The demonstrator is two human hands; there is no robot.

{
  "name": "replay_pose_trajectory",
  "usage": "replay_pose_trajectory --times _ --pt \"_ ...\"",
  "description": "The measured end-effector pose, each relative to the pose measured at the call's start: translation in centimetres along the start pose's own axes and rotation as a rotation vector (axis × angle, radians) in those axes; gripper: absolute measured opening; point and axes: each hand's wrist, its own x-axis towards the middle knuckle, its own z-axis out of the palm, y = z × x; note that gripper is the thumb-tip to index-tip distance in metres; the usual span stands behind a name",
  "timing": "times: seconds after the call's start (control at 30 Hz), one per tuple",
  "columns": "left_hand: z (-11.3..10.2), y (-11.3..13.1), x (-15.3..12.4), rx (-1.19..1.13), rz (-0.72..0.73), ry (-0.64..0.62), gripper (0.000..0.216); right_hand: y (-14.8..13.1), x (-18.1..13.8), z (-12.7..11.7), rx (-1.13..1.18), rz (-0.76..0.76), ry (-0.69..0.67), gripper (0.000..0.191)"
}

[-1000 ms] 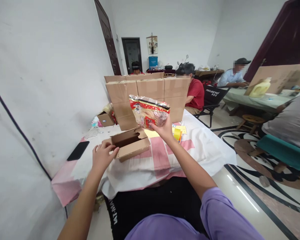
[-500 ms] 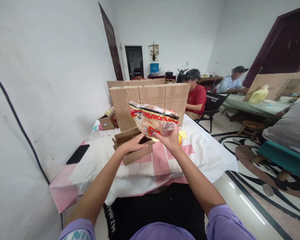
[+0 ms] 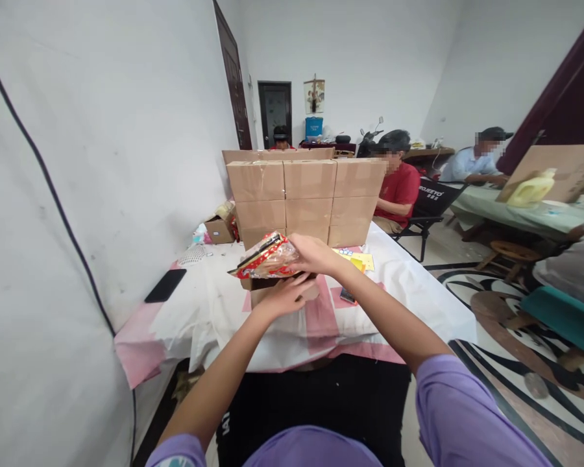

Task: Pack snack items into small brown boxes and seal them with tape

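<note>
A clear plastic food packet (image 3: 267, 256) with red, gold and black printing is in my right hand (image 3: 314, 253), whose fingers are closed on its right end. The packet lies tilted over the mouth of a small open cardboard box (image 3: 261, 297) and hides most of it. At the front right of that box, my left hand (image 3: 283, 297) grips around the rim, its fingers just under the packet. What is inside the box cannot be seen.
Stacked cardboard boxes (image 3: 306, 204) form a wall behind the work spot. A black phone (image 3: 165, 286) lies on the left of the cloth-covered table (image 3: 399, 311). Yellow cards (image 3: 363, 261) and a small dark item (image 3: 348, 296) lie right. Other people sit beyond and to the right.
The packet has come down and left from upright above the box to tilted over its opening. My right hand has turned with it, and my left hand has shifted along the box. The view has swung slightly left.
</note>
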Motion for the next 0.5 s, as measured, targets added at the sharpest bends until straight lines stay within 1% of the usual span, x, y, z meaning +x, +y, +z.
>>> replay_pose_trajectory --times 0.07,0.13,0.2,0.27,0.33,0.4,0.47,0.5 --pt "-0.1 -0.4 -0.6 0.042 -0.106 0.019 0.067 0.4 0.5 -0.1 -0.056 0.012 0.018 0.048" --pt "-0.5 -1.2 -0.9 0.063 -0.231 0.038 0.067 0.9 0.6 -0.2 -0.092 0.042 0.055 0.048" --pt "-0.9 -2.3 -1.0 0.078 -0.328 0.055 0.068 1.4 0.3 -0.2 -0.110 0.084 0.105 0.050" --pt "-1.3 -3.2 -1.0 0.086 -0.395 0.066 0.065 1.8 -0.2 -0.1 -0.105 0.120 0.182 0.051" --pt "-1.6 -4.0 -1.0 0.095 -0.437 0.078 0.062 2.1 -1.0 0.1 -0.068 0.113 0.290 0.053" --pt "-1.7 -4.5 -0.9 0.101 -0.447 0.101 0.061 2.3 -1.7 0.3 -0.001 0.058 0.410 0.055" --pt "-1.8 -5.0 -0.7 0.106 -0.443 0.124 0.067 2.4 -2.2 0.4 0.080 0.001 0.509 0.058" --pt "-1.8 -5.2 -0.6 0.109 -0.441 0.133 0.070 2.5 -2.3 0.5 0.112 -0.010 0.536 0.061"
